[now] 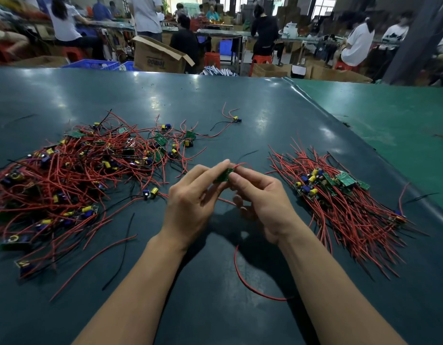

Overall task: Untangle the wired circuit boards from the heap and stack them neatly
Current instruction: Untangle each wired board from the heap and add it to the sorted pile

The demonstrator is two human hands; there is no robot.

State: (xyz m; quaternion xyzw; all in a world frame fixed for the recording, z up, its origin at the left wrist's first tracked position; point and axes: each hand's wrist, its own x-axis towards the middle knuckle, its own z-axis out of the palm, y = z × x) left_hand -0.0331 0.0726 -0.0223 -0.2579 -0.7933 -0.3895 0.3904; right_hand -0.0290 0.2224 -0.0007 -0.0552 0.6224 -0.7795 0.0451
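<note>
Both hands, left hand (190,202) and right hand (262,202), pinch one board (223,176) mid-table; freed, wires trailing; next: lay it on the stack (340,188) by the right edge.

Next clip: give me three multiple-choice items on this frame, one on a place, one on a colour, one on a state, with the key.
1. Where does the neat stack of boards lie?
A. on the person's right
B. on the person's left
C. in a cardboard box

2. What colour are most of the wires in the tangled heap?
A. white
B. red
C. blue

3. How is the green board at the centre held?
A. it lies flat on the table
B. one hand alone holds it
C. both hands pinch it

Key: 1 A, the aligned boards sit beyond the right hand. 2 B, red strands dominate. 3 C, the left hand and the right grip it above the table.
</note>
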